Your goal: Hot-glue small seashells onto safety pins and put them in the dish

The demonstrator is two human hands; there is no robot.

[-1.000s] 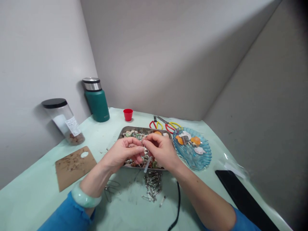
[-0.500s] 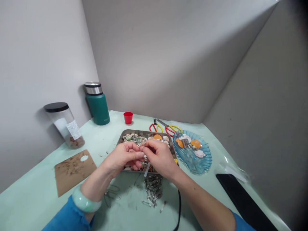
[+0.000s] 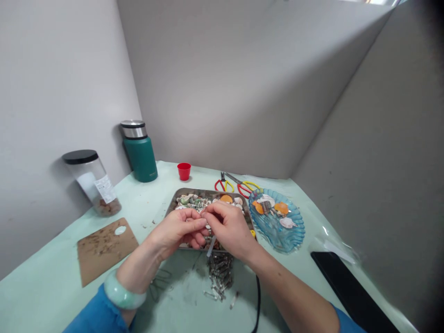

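Observation:
My left hand [image 3: 183,226] and my right hand [image 3: 227,226] meet fingertip to fingertip above the front of a metal tray [image 3: 170,209]. Both pinch at the same spot; whatever lies between the fingers is too small or too hidden to make out. Shells [image 3: 189,200] of many kinds fill the tray, partly covered by my hands. Just below my right hand a thin whitish strip [image 3: 211,246] slants over the tray's front edge. A heap of small silvery metal pins [image 3: 220,273] lies on the table in front of the tray.
To the right stands a blue scalloped dish [image 3: 277,236] with shells; behind are two pairs of scissors [image 3: 244,186] and a red cup [image 3: 184,171]. On the left are a green bottle [image 3: 141,157], a clear jar [image 3: 99,185] and a brown board [image 3: 106,252]. A black flat object [image 3: 347,291] lies at right.
The view has tilted very slightly, so the table things sit a little lower. My hands keep nearly the same pinched pose, fingertips together.

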